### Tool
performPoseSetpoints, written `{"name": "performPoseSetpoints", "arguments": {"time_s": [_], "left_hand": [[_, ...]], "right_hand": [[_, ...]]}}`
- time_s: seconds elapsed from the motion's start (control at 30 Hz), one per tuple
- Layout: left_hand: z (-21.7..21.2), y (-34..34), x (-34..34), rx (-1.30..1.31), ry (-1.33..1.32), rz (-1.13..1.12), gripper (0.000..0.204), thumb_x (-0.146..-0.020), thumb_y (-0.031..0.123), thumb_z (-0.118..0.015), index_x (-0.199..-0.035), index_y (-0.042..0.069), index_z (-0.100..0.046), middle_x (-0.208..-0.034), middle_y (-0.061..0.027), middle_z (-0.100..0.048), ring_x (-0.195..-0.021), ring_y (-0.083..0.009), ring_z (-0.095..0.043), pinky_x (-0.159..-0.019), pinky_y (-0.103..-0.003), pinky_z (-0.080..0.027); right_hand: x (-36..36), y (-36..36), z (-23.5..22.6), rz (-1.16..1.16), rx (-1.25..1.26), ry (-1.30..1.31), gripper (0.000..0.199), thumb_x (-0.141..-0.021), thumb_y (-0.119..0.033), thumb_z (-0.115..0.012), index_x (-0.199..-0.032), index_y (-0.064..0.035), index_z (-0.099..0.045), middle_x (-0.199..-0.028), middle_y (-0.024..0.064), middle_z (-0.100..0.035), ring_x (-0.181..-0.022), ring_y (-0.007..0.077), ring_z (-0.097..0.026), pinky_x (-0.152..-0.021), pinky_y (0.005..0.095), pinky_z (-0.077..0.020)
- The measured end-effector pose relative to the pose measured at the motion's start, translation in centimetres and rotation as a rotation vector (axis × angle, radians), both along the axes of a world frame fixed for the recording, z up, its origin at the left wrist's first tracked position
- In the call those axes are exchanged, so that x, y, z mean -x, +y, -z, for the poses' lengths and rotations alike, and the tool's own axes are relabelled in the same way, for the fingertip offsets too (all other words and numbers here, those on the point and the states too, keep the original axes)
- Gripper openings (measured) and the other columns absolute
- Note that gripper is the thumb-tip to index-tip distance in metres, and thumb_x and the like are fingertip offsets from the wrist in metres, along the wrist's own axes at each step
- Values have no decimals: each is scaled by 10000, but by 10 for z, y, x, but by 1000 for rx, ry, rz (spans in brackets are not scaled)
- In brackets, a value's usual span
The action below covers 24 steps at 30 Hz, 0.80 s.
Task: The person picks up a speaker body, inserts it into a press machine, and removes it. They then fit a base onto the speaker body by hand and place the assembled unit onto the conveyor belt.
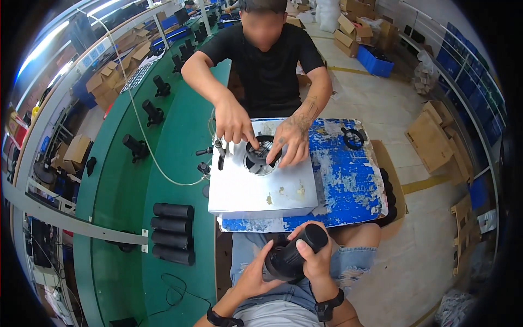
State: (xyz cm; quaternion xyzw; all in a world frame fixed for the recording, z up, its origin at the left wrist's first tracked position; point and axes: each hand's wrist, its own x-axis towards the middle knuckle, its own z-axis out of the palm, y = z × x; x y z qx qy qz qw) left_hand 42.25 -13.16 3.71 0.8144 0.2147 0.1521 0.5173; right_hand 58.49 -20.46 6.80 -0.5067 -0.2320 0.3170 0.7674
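Above my lap I hold a black cylindrical housing (287,261), tilted, with a smooth round cap at its upper right end and a wider ringed part at its lower left. My left hand (255,275) is closed around the wider part. Thumb and fingers of my right hand (319,264) grip the body just below the cap. Beyond my hands, a silver metal box (239,193) stands on a worn blue tabletop (348,185). Across it, a co-worker's two hands press at a round black part (256,162) set in the box's top opening.
Left, a green workbench (182,131) carries several black tubes (173,225) in a stack and several upright black units (152,111). A black ring-shaped grille (353,139) lies at the blue tabletop's far right. A hose (143,133) hangs beside the box. Cardboard boxes (430,141) stand on the right floor.
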Motion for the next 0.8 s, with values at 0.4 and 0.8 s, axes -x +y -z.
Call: {"name": "performPoseSetpoints", "arguments": {"time_s": [0.4, 0.8], "left_hand": [[-34, -9, -43, 567, -372, 22, 1043, -700, 117, -807, -1475, 38, -113, -1333, -146, -397, -1246, -231, -423, -1056, -344, -297], [-51, -15, -43, 790, -555, -32, 1063, -663, 201, -825, -1462, -10, -157, -1404, -143, -368, -1281, -227, -412, -1059, -361, -330]], "right_hand": [[-39, -26, -48, -143, -230, 107, 748, -801, -309, -693, -1352, 51, -338, -1194, 237, -551, -1088, 277, -566, -962, 383, -444], [-29, -13, -72, 56, -169, -298, 867, -780, -533, -680, -1333, 64, -378, -1176, 201, -548, -1029, 261, -593, -890, 361, -492]]}}
